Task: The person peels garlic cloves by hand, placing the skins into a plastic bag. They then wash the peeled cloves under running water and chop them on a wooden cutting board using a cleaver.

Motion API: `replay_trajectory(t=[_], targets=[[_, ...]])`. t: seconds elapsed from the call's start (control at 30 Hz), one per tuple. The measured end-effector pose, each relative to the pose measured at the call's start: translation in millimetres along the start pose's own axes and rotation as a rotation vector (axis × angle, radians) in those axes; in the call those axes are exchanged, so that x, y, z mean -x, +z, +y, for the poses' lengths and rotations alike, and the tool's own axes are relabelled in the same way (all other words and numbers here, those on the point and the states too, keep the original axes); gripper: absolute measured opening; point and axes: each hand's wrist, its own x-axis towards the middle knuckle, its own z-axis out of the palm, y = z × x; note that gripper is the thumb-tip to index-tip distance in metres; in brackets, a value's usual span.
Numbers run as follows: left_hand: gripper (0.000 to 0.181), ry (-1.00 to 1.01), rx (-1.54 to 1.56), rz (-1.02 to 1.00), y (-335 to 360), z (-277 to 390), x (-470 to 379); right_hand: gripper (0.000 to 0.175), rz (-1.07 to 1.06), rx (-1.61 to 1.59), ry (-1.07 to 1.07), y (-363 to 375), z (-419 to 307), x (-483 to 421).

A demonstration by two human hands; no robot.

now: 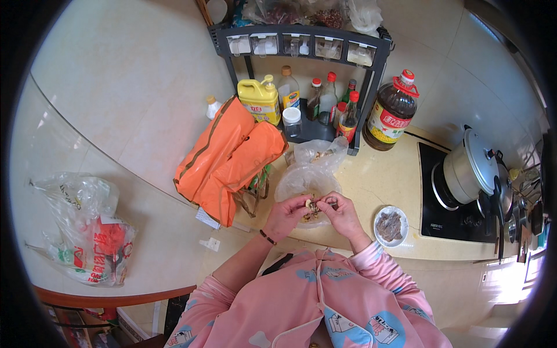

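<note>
My left hand (283, 216) pinches a small pale piece of food (309, 203) between thumb and fingertips. Close against it, my right hand (345, 217) grips a small metal tool with ring handles, apparently scissors (332, 200); the blades are mostly hidden. Both hands are above an open clear plastic bag (290, 180) with small brown and pale pieces inside. Another clear bag (335, 153) with similar bits lies just behind it. To the right of my right hand, a small white dish (404, 235) holds a crumpled grey-brown lump (390, 226).
An orange bag (230, 161) lies left of the plastic bags. Behind stands a black rack (374, 82) with sauce bottles (327, 100) and a yellow detergent jug (260, 102). A large oil bottle (388, 115) and a pressure cooker (465, 169) on a black cooktop (452, 230) are right.
</note>
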Motion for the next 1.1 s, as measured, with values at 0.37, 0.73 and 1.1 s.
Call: replay_trajectory(t=[0.37, 0.73, 1.1], targets=[[0.032, -0.151, 0.153, -0.129, -12, 0, -4, 0.007, 0.247, -0.475, 0.130, 0, 17, -6], [0.027, -0.265, 0.497, -0.170, -19, -11, -7, 0.008, 0.069, -0.286, 0.173, 1, 6, -5], [0.025, -0.278, 0.389, -0.144, -19, -4, -6, 0.004, -0.022, -0.211, 0.080, 0, 2, -5]])
